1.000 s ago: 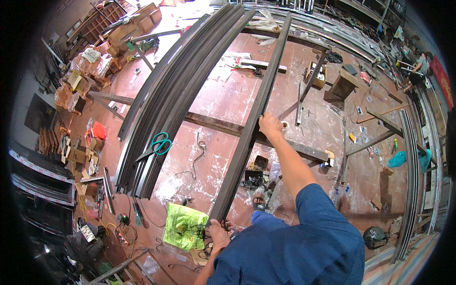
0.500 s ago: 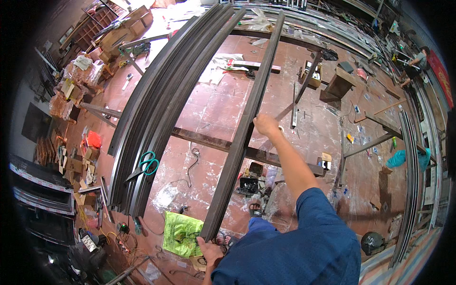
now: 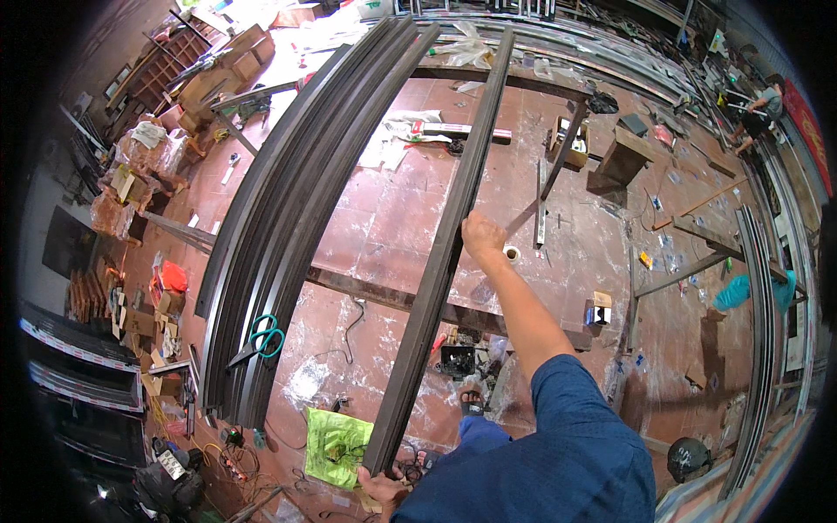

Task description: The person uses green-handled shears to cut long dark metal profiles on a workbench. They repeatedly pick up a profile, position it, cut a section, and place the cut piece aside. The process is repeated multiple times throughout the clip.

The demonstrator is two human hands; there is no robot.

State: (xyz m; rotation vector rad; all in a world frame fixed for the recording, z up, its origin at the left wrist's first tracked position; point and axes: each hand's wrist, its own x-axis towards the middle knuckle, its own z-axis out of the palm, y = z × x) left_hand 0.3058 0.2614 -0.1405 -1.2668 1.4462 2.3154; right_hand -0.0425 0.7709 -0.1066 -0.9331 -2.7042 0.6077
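A long dark brown metal profile runs from near my body to the far beam of a support frame. My right hand is closed around its right edge, about halfway along, with the arm stretched out. At the near end my left hand grips the profile's tip, its fingers partly hidden under the end. To the left, several similar dark profiles lie side by side across the same frame. Teal-handled scissors rest on their near part.
Crossbeams carry the profiles above a tiled floor. Beneath lie a bright yellow-green bag, a black tray and a tape roll. More profiles stand at right, near a dark helmet. Another person is far right.
The view has tipped slightly, so the whole scene sits lower. Both hands stay on the profile; my left hand's fingers have shifted around its near end.
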